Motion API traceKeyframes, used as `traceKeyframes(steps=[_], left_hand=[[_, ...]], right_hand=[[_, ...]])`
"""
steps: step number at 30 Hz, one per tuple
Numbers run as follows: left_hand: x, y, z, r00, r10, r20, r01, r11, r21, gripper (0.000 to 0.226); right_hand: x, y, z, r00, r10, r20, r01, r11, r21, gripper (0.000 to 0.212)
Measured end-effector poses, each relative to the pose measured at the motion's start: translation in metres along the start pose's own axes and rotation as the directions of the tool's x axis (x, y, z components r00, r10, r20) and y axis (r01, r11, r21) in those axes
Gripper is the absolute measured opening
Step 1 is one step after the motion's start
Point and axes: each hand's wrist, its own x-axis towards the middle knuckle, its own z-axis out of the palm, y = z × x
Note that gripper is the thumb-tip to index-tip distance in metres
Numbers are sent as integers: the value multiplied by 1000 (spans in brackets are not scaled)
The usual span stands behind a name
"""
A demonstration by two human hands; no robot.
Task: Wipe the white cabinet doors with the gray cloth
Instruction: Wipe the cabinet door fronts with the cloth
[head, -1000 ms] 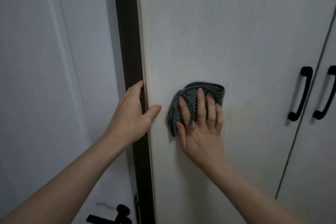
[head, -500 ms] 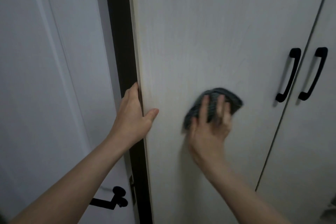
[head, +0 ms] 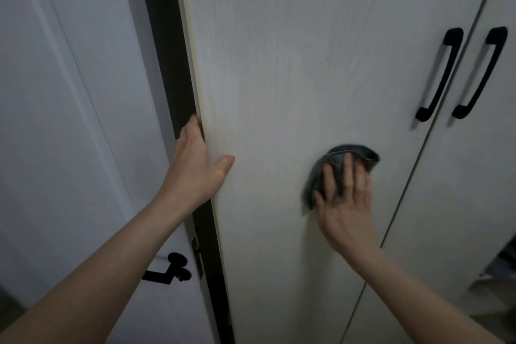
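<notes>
The right hand [head: 344, 201] lies flat on the gray cloth [head: 339, 169], fingers nearly straight and spread, pressing the bunched fabric against the face of the white cabinet door [head: 293, 64]. The cloth bulges out above and to the left of the fingertips, and both cloth and hand are blurred, which suggests a stroke in progress. A second ago the cloth was close to the door's left edge, just beside the other hand's thumb; half a second ago it was near the middle of the panel; now it sits well toward the right edge, near the seam with the next door [head: 474, 204] and below the two black handles [head: 438, 75], apart from them.

The left hand [head: 195, 165] has not moved from its place. Its fingers wrap around the left edge of the door, hidden behind it, while the thumb lies on the front face, so it grips and steadies the panel.

To the left of that edge runs a dark strip of frame [head: 167, 50], and beyond it a pale room door [head: 69, 120] with a black lever handle [head: 170, 268] low down.

Judging by this sideways travel, one band across the middle of the door is nearly wiped. The upper part of the panel, the area around the handles and the neighbouring door probably remain to be done.
</notes>
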Motion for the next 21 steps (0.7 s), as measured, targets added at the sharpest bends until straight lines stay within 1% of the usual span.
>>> traceKeyframes(steps=[2,4,7,8,9,10,12,14,16,18,19,21], left_hand=[[0,1,5,1000,-16,-9,16,1000,-6,102],[-3,9,14,998,-46,-32,46,999,-1,113],[-9,22,29,991,-88,-100,89,996,10,122],[-11,28,35,986,-82,-146,87,996,28,124],[-13,33,40,978,-70,-196,83,995,61,125],[-15,37,46,969,-53,-243,81,991,107,127],[-20,48,61,953,4,-303,71,969,238,129],[-26,58,78,946,65,-317,63,925,375,131],[-32,74,102,947,119,-298,48,866,498,131],[-35,84,121,954,150,-258,24,822,569,130],[-37,91,131,959,159,-235,12,805,593,129],[-40,106,152,965,166,-204,-4,785,620,129]], right_hand=[[-1,34,-8,995,95,39,-95,995,4,71],[3,51,-19,990,124,68,-126,992,23,69],[12,39,-22,990,129,52,-133,988,81,63],[13,33,-20,995,91,41,-95,991,99,63],[13,26,-18,999,14,33,-18,992,124,63],[13,21,-16,995,-96,19,92,986,140,63],[11,23,-12,956,-295,1,293,949,117,63],[14,40,-10,919,-393,-33,394,914,98,63],[12,75,-11,893,-447,-48,450,890,75,63],[9,109,-10,888,-459,-30,459,887,36,68],[8,128,-11,899,-438,-22,438,899,18,70],[6,166,-13,937,-349,-14,349,937,6,70]])
